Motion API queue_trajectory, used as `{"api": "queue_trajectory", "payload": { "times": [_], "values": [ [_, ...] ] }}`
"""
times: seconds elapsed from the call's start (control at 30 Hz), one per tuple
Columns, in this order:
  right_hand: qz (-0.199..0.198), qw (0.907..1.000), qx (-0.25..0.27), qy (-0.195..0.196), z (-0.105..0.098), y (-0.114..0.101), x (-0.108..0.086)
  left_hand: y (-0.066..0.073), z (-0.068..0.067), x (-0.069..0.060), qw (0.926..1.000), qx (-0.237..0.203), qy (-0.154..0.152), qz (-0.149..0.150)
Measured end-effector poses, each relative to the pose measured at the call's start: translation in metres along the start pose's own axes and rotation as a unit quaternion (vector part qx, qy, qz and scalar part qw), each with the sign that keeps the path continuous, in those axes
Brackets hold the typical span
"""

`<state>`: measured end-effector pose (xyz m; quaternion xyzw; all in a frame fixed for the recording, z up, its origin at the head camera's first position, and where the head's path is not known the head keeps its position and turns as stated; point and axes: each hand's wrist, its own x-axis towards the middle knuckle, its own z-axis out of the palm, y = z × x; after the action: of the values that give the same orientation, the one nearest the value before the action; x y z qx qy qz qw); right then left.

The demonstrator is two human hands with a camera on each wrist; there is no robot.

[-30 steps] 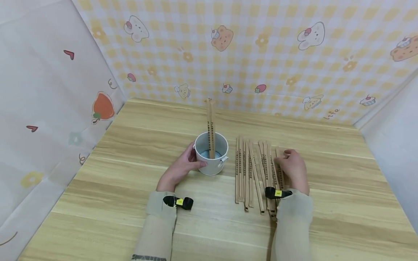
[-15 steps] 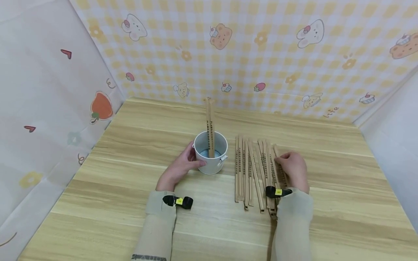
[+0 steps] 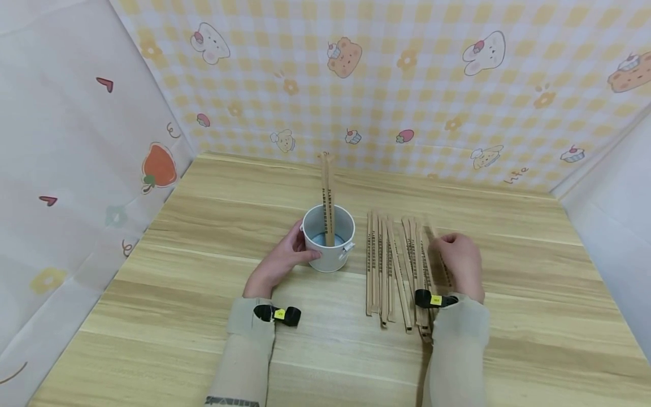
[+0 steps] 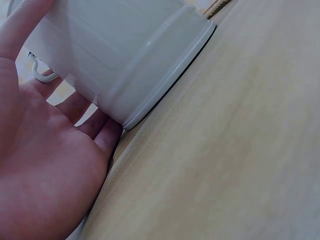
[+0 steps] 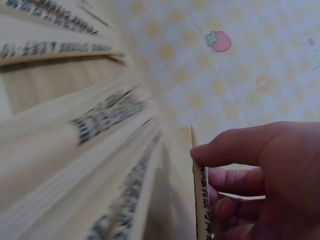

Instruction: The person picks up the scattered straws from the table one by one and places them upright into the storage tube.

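Note:
A small white metal bucket [image 3: 330,261] stands on the table with two paper-wrapped straws [image 3: 329,195] leaning upright in it. My left hand [image 3: 280,263] grips the bucket's left side, thumb in front and fingers behind, as the left wrist view shows of the bucket wall [image 4: 115,55]. To the right, my right hand [image 3: 460,260] pinches one paper-wrapped straw [image 5: 201,200] between thumb and fingers, tilted and apart from the pile. Several more wrapped straws [image 3: 389,271] with dark printing lie roughly side by side between the bucket and that hand.
The wood-grain table [image 3: 203,226] ends at a yellow checked cloth [image 3: 376,96] behind. A white printed cloth [image 3: 76,141] hangs along the left, and a pale wall [image 3: 610,169] borders the right.
My right hand has taken hold of the rightmost straw and lifted it slightly to the right, away from the pile. My left hand and the bucket have stayed in place.

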<state>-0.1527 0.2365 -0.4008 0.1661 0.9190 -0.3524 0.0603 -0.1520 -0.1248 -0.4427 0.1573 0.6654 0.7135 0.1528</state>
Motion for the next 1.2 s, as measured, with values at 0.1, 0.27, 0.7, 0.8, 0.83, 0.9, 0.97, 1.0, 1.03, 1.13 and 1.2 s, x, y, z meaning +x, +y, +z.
{"api": "queue_trajectory", "payload": {
  "times": [0.1, 0.27, 0.7, 0.8, 0.83, 0.9, 0.97, 1.0, 1.03, 1.13, 1.2],
  "values": [
    [-0.007, 0.9997, 0.01, 0.021, -0.004, -0.007, -0.004, 0.01, 0.003, -0.003, 1.0, -0.003, -0.001, -0.008],
    [-0.032, 0.9976, 0.029, 0.055, -0.014, -0.021, -0.009, 0.023, 0.008, -0.007, 0.9998, -0.005, -0.003, -0.019],
    [-0.087, 0.9717, 0.177, 0.129, -0.026, -0.065, -0.031, 0.021, 0.007, -0.006, 0.9998, -0.013, -0.007, -0.012],
    [-0.111, 0.9575, 0.226, 0.141, -0.025, -0.078, -0.036, 0.02, 0.006, -0.006, 0.9998, -0.011, -0.003, -0.015],
    [-0.122, 0.9519, 0.24, 0.147, -0.025, -0.082, -0.037, 0.021, 0.006, -0.006, 0.9998, -0.01, -0.002, -0.015],
    [-0.149, 0.9404, 0.263, 0.157, -0.024, -0.091, -0.04, 0.021, 0.006, -0.006, 0.9998, -0.009, 0.001, -0.015],
    [-0.169, 0.9298, 0.281, 0.166, -0.024, -0.099, -0.042, 0.021, 0.006, -0.005, 0.9999, -0.008, 0.002, -0.013],
    [-0.177, 0.9247, 0.292, 0.169, -0.023, -0.103, -0.044, 0.021, 0.006, -0.005, 0.9999, -0.008, 0.001, -0.011],
    [-0.183, 0.919, 0.304, 0.172, -0.023, -0.106, -0.046, 0.021, 0.006, -0.006, 0.9999, -0.008, 0.0, -0.01],
    [-0.205, 0.8943, 0.355, 0.179, -0.024, -0.115, -0.053, 0.022, 0.007, -0.006, 0.9999, -0.008, -0.003, -0.007],
    [-0.23, 0.8703, 0.395, 0.184, -0.025, -0.121, -0.059, 0.022, 0.007, -0.006, 1.0, -0.006, -0.006, -0.003]
  ]
}}
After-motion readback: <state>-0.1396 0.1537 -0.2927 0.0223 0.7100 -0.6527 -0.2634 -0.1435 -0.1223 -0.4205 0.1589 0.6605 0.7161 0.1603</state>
